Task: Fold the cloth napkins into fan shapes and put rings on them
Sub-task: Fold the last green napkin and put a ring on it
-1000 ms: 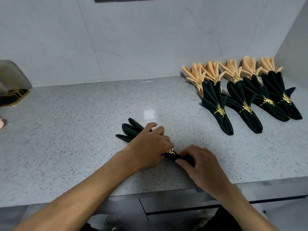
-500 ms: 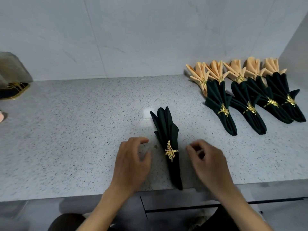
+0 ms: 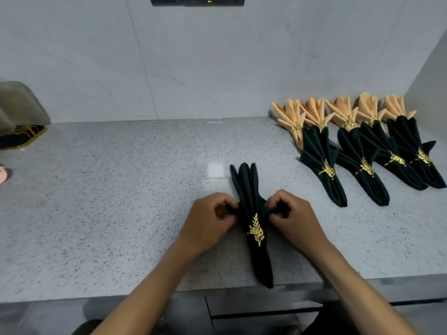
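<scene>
Dark green napkin [image 3: 251, 209]: lay lengthwise on speckled countertop [image 3: 121, 189], narrow tail reaching counter's front edge, pleated top pointing toward back wall. Gold leaf ring [image 3: 256, 229]: already seated around napkin's waist, just below both hands. Left hand [image 3: 208, 220]: at napkin's left side, fingers curled, pinching outer pleat just above ring. Right hand [image 3: 292, 218]: at napkin's right side, fingers likewise curled on opposite outer pleat. Handling, judged: soft, light cloth, pleats apt to slacken or slide through ring if tugged hard; best taken by outermost folds close above ring, drawn gently sideways to spread fan. Finished dark green napkins [image 3: 367, 163], four, ringed: well to right of napkin. Peach napkins [image 3: 338, 112], ringed: behind those, against wall.
</scene>
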Action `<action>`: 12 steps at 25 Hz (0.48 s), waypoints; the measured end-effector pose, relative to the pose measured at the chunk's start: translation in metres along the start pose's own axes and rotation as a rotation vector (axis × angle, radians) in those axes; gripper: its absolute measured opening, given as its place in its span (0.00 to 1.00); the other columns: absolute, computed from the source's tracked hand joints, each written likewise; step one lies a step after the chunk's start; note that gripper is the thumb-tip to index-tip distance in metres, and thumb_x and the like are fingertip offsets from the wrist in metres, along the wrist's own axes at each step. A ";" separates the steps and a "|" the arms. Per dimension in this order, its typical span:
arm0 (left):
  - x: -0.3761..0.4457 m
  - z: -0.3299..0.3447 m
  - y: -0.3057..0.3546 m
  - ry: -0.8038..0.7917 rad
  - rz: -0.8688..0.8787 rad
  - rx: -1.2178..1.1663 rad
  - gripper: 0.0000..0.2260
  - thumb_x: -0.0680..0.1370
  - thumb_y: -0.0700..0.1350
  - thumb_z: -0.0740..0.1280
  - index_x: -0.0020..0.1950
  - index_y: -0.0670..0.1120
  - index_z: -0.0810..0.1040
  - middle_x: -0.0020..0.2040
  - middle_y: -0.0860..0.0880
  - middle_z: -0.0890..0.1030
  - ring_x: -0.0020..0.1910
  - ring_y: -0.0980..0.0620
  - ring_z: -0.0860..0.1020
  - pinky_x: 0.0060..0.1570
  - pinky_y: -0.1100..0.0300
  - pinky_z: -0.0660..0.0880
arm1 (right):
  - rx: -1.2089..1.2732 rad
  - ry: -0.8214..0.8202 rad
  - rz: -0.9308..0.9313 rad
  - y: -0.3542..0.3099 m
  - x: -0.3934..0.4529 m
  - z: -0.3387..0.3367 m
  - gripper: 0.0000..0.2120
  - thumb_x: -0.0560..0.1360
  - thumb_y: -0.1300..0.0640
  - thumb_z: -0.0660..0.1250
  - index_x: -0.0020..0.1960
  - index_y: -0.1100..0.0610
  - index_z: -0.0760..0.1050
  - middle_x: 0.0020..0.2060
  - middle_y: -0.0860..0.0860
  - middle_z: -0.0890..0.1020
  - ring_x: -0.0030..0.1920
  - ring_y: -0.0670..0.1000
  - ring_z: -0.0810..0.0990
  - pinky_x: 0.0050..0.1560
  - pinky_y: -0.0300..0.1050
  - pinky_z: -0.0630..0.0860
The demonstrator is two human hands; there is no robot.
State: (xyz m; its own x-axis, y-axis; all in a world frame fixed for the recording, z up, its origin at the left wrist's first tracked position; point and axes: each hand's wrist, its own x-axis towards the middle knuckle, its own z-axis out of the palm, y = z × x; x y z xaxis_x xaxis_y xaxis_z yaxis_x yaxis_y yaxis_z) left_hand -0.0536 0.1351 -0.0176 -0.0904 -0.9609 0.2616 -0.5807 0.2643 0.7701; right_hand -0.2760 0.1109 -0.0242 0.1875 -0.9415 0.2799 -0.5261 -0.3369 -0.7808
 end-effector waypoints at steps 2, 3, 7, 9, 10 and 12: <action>-0.011 -0.007 -0.010 0.062 0.006 0.284 0.09 0.72 0.42 0.73 0.49 0.53 0.84 0.48 0.58 0.84 0.49 0.58 0.80 0.54 0.55 0.77 | -0.194 -0.048 -0.045 0.008 -0.013 -0.009 0.17 0.67 0.68 0.70 0.43 0.45 0.77 0.46 0.40 0.82 0.50 0.45 0.79 0.50 0.41 0.75; -0.018 -0.007 -0.014 0.060 0.042 0.369 0.07 0.73 0.44 0.72 0.49 0.53 0.85 0.50 0.58 0.84 0.51 0.56 0.79 0.55 0.53 0.76 | -0.275 -0.084 -0.069 0.012 -0.020 -0.012 0.16 0.68 0.66 0.70 0.46 0.45 0.79 0.50 0.37 0.81 0.54 0.43 0.77 0.56 0.40 0.71; -0.040 0.002 -0.017 0.035 0.156 0.453 0.14 0.78 0.53 0.60 0.47 0.51 0.85 0.55 0.58 0.82 0.53 0.53 0.74 0.49 0.55 0.69 | -0.386 -0.169 -0.150 0.020 -0.037 -0.024 0.11 0.71 0.56 0.64 0.48 0.48 0.84 0.55 0.33 0.76 0.59 0.43 0.70 0.62 0.43 0.64; -0.034 0.005 -0.018 0.073 0.232 0.546 0.14 0.77 0.53 0.60 0.42 0.50 0.84 0.49 0.57 0.83 0.50 0.52 0.74 0.47 0.57 0.66 | -0.410 -0.201 -0.138 0.011 -0.025 -0.028 0.10 0.73 0.52 0.63 0.46 0.48 0.83 0.51 0.35 0.77 0.56 0.44 0.70 0.60 0.45 0.65; -0.032 0.007 -0.017 0.075 0.283 0.583 0.14 0.77 0.52 0.61 0.42 0.50 0.84 0.47 0.56 0.82 0.49 0.52 0.74 0.47 0.57 0.67 | -0.480 -0.225 -0.145 0.007 -0.019 -0.028 0.08 0.74 0.50 0.63 0.45 0.47 0.82 0.49 0.35 0.77 0.54 0.45 0.69 0.58 0.45 0.64; -0.032 0.009 -0.016 0.015 0.330 0.585 0.14 0.78 0.51 0.60 0.46 0.48 0.84 0.49 0.55 0.83 0.50 0.52 0.75 0.49 0.55 0.70 | -0.631 -0.216 -0.208 0.005 -0.018 -0.024 0.07 0.76 0.46 0.65 0.45 0.46 0.79 0.46 0.37 0.78 0.50 0.46 0.69 0.52 0.44 0.64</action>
State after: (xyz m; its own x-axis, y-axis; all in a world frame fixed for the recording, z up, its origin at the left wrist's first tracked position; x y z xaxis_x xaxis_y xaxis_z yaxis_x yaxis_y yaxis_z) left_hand -0.0490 0.1613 -0.0438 -0.3299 -0.8349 0.4406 -0.8675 0.4522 0.2072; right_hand -0.3015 0.1257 -0.0199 0.4629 -0.8585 0.2204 -0.8304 -0.5071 -0.2310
